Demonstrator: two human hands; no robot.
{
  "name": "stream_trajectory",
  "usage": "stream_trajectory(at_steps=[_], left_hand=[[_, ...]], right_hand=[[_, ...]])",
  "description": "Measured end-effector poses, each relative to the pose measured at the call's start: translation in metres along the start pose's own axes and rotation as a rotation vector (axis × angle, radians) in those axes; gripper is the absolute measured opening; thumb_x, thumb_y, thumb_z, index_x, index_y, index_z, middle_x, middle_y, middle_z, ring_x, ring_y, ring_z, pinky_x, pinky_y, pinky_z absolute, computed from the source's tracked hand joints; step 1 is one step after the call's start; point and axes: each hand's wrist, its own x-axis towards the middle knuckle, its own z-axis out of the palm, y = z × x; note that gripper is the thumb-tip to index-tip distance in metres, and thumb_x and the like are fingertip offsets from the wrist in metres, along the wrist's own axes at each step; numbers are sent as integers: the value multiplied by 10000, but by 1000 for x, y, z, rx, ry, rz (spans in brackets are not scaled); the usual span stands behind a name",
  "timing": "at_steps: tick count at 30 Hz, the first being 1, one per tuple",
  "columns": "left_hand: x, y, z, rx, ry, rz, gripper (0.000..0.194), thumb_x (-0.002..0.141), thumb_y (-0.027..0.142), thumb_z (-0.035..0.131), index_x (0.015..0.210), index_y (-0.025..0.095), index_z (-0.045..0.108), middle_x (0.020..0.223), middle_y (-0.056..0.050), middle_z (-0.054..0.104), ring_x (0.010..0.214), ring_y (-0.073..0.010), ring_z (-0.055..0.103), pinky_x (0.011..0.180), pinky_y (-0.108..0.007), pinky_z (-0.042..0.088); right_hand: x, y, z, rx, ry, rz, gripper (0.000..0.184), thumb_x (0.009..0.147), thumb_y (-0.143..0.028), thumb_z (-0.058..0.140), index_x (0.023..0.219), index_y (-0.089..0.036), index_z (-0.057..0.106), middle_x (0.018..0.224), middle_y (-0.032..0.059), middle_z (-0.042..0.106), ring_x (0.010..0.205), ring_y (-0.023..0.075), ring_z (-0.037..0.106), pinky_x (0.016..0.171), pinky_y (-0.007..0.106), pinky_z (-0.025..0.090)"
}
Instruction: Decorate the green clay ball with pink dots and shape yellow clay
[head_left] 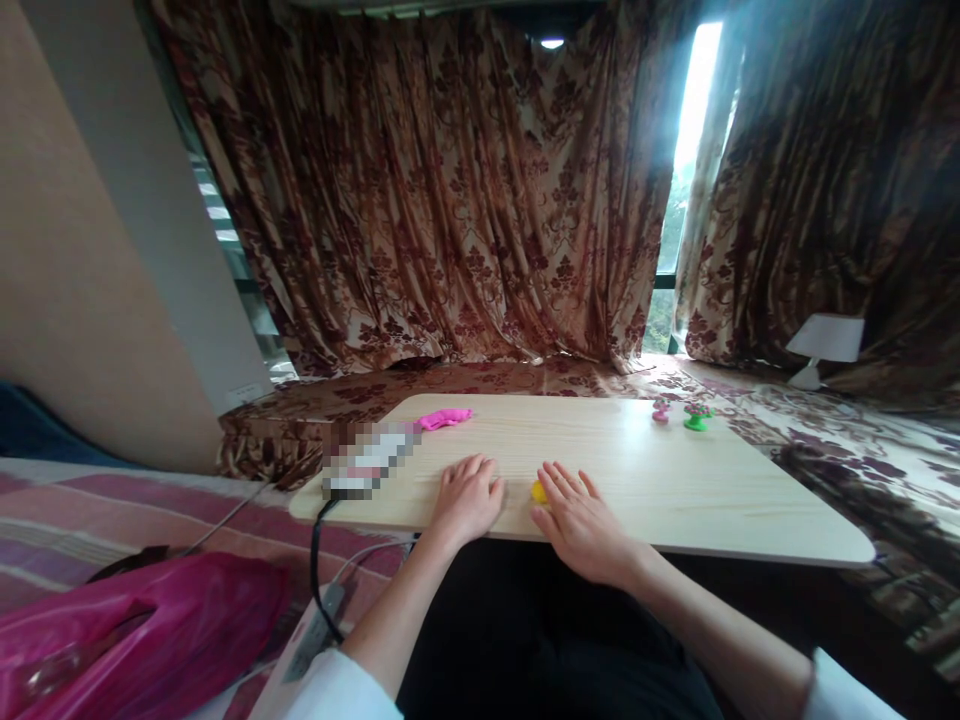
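Note:
My left hand (pixel 470 497) rests palm down on the pale wooden table (pixel 660 510) near its front edge, fingers laid out and holding nothing. To its right, my right hand (pixel 577 515) is stretched out with the fingers slightly apart. A small round yellow thing (pixel 538 491) shows at the left side of that hand, partly hidden beneath the fingers; its kind cannot be made out. Farther back on the left lies a bright pink, long rubbery-looking toy (pixel 445 419). Two small mushroom-shaped toys, one pink (pixel 661 411) and one green with a speckled cap (pixel 697 417), stand at the back right.
A blurred-out flat object (pixel 371 462) with a black cable (pixel 316 560) sits at the table's left end. Left of the table, a magenta bag (pixel 172 625) lies on a striped bedcover. Behind are patterned curtains (pixel 450 200) and a white lamp (pixel 827 338).

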Motion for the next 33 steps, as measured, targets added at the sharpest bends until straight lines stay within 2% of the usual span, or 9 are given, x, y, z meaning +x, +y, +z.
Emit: stream_trajectory(at_steps=[3, 5, 7, 9, 14, 20, 24, 27, 33], left_hand=[[0, 0, 0, 8, -11, 9, 375, 873, 380, 317, 1168, 241, 502, 1275, -54, 482, 1196, -206, 384, 1000, -338, 248], [0, 0, 0, 10, -17, 21, 372, 875, 382, 314, 1160, 236, 505, 1271, -56, 483, 1189, -209, 386, 995, -343, 252], [0, 0, 1, 14, -22, 17, 374, 875, 386, 318, 1165, 233, 497, 1276, -58, 476, 1189, -213, 382, 991, -350, 256], [0, -1, 3, 19, -23, 19, 378, 878, 390, 317, 1177, 232, 486, 1285, -58, 466, 1195, -213, 374, 991, -356, 254], [1, -2, 3, 21, -8, 44, 382, 881, 384, 318, 1181, 215, 484, 1282, -71, 468, 1200, -213, 371, 998, -363, 247], [2, -1, -1, 7, 5, 29, 382, 876, 374, 339, 1189, 210, 483, 1276, -76, 472, 1209, -215, 367, 1014, -381, 237], [4, 0, -5, -9, 19, 41, 377, 873, 358, 351, 1183, 196, 491, 1267, -84, 477, 1204, -222, 373, 1023, -401, 236], [4, 0, -8, -23, 30, 47, 365, 871, 335, 360, 1178, 193, 496, 1250, -82, 488, 1192, -223, 384, 1027, -414, 242], [13, -1, -8, -76, 23, 55, 353, 848, 305, 409, 1164, 189, 515, 1216, -89, 499, 1156, -237, 420, 1003, -426, 308]], right_hand=[[53, 8, 2, -31, -42, 149, 608, 907, -472, 171, 1364, -86, 278, 1424, 143, 276, 1323, 237, 183, 1052, 435, 136], [85, 16, 5, -30, -65, 192, 596, 909, -466, 166, 1323, -75, 343, 1400, 179, 308, 1304, 270, 221, 1023, 479, 166], [102, 23, 9, -22, -94, 195, 574, 910, -465, 159, 1270, -97, 413, 1376, 189, 339, 1285, 293, 252, 993, 515, 189], [104, 28, 12, -13, -122, 170, 555, 908, -477, 157, 1242, -138, 441, 1378, 168, 341, 1282, 297, 250, 986, 531, 181], [82, 30, 9, 3, -135, 65, 520, 911, -490, 152, 1267, -210, 408, 1399, 108, 322, 1301, 261, 211, 1012, 506, 141], [83, 32, -7, 49, -145, -35, 490, 900, -499, 211, 1170, -216, 506, 1226, 110, 511, 1172, 259, 419, 956, 470, 271], [89, 42, -17, 123, -205, -124, 518, 819, -557, 397, 1194, -217, 506, 1205, 107, 531, 1084, 255, 506, 908, 401, 352], [90, 52, -22, 155, -206, -190, 468, 773, -480, 517, 1162, -221, 544, 1205, 104, 535, 1091, 263, 503, 909, 391, 361], [94, 62, -21, 274, -142, -304, 293, 809, -366, 521, 1048, -224, 613, 1163, 80, 559, 1048, 221, 516, 896, 336, 381]])
